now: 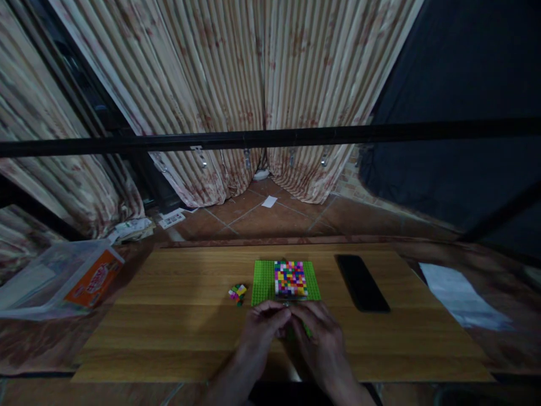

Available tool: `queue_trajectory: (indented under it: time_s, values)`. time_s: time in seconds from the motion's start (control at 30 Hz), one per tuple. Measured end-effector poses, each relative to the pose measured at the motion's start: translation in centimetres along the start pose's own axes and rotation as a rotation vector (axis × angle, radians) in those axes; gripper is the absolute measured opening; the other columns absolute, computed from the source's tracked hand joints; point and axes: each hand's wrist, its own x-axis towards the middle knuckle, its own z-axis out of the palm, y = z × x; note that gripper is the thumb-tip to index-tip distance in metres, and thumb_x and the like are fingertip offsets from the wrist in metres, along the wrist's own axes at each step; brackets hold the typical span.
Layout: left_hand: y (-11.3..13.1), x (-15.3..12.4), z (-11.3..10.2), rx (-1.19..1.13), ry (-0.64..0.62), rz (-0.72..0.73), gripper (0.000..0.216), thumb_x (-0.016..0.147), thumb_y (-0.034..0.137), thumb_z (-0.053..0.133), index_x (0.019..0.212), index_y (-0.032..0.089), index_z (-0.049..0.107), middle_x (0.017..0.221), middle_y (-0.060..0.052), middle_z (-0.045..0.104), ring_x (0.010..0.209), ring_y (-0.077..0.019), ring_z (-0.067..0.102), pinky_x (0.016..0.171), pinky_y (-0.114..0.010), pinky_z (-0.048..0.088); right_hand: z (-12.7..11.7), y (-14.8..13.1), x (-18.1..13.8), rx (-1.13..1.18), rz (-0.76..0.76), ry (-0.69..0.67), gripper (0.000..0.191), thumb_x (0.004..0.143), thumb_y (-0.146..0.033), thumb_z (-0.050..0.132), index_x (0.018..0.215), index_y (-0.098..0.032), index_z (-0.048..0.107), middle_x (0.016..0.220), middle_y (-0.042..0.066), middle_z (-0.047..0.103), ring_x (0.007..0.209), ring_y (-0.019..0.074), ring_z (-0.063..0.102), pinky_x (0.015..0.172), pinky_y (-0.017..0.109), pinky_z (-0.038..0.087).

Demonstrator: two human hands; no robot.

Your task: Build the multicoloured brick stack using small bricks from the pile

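Note:
A green studded baseplate (262, 280) lies on the wooden table, with a block of multicoloured toy bricks (291, 278) covering its upper middle part. My left hand (266, 324) and my right hand (316, 330) meet over the near edge of the plate. Their fingertips are pinched together just below the coloured block. What sits between the fingers is too small and dark to make out. The hands hide the near part of the baseplate. To the left of the plate rests a small pile of loose bricks (238, 292).
A black phone (362, 283) lies on the table (177, 304) at the right. Beyond the right edge is a white sheet (462, 296). A clear plastic box (59, 279) with an orange label stands at the left. A dark bar (270, 138) crosses before the curtains (220, 73).

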Motion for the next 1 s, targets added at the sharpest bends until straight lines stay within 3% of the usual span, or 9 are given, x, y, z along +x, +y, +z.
queue_trajectory:
  time_s: [0.17, 0.37, 0.47, 0.57, 0.77, 1.0]
  values:
    - [-0.1, -0.1, 0.5, 0.022, -0.003, -0.026, 0.042, 0.052, 0.049, 0.089, 0.068, 0.015, 0.071, 0.06, 0.0, 0.062, 0.056, -0.0104, 0.053, 0.054, -0.022, 0.042, -0.6, -0.1, -0.5, -0.016, 0.041, -0.053, 0.02, 0.095, -0.015, 0.052, 0.095, -0.023, 0.07, 0.087, 0.004, 0.07, 0.081, 0.0203, 0.064, 0.073, 0.032, 0.05]
    - [1.3, 0.2, 0.5, 0.112, -0.004, 0.034, 0.04, 0.063, 0.052, 0.08, 0.078, 0.016, 0.074, 0.076, -0.005, 0.071, 0.065, -0.0153, 0.063, 0.064, -0.027, 0.051, -0.5, 1.5, 1.6, -0.016, 0.112, 0.032, 0.019, 0.096, -0.025, 0.055, 0.101, -0.025, 0.074, 0.096, 0.005, 0.071, 0.09, 0.0216, 0.063, 0.082, 0.037, 0.05]
    - [1.5, 0.6, -1.4, 0.188, 0.07, 0.156, 0.035, 0.065, 0.05, 0.078, 0.076, 0.017, 0.073, 0.077, -0.004, 0.071, 0.068, -0.0167, 0.064, 0.067, -0.028, 0.053, 0.1, 3.7, 3.7, 0.038, 0.188, 0.126, 0.021, 0.094, -0.034, 0.059, 0.098, -0.025, 0.077, 0.1, 0.007, 0.068, 0.098, 0.0239, 0.061, 0.087, 0.041, 0.049]
    - [1.5, 1.0, -4.3, 0.28, 0.159, 0.266, 0.031, 0.068, 0.047, 0.076, 0.077, 0.018, 0.073, 0.075, -0.003, 0.071, 0.071, -0.0176, 0.065, 0.071, -0.029, 0.054, 1.1, 6.0, 5.6, 0.132, 0.273, 0.128, 0.022, 0.09, -0.042, 0.063, 0.093, -0.028, 0.08, 0.108, 0.008, 0.065, 0.106, 0.026, 0.058, 0.093, 0.045, 0.047]
    - [2.1, 1.6, -9.7, 0.383, 0.316, 0.274, 0.035, 0.068, 0.05, 0.074, 0.081, 0.018, 0.074, 0.086, -0.007, 0.075, 0.083, -0.0225, 0.069, 0.077, -0.032, 0.055, 2.6, 8.6, 7.0, 0.319, 0.423, 0.049, 0.025, 0.078, -0.054, 0.072, 0.085, -0.031, 0.081, 0.121, 0.007, 0.062, 0.119, 0.0284, 0.054, 0.105, 0.05, 0.041]
    - [2.5, 2.3, -11.4, 0.415, 0.354, 0.265, 0.042, 0.065, 0.056, 0.071, 0.081, 0.017, 0.073, 0.085, -0.008, 0.076, 0.08, -0.0232, 0.069, 0.071, -0.031, 0.055, 3.2, 9.5, 7.3, 0.534, 0.513, 0.019, 0.027, 0.068, -0.054, 0.081, 0.08, -0.03, 0.082, 0.121, 0.008, 0.064, 0.119, 0.0292, 0.057, 0.105, 0.047, 0.041]
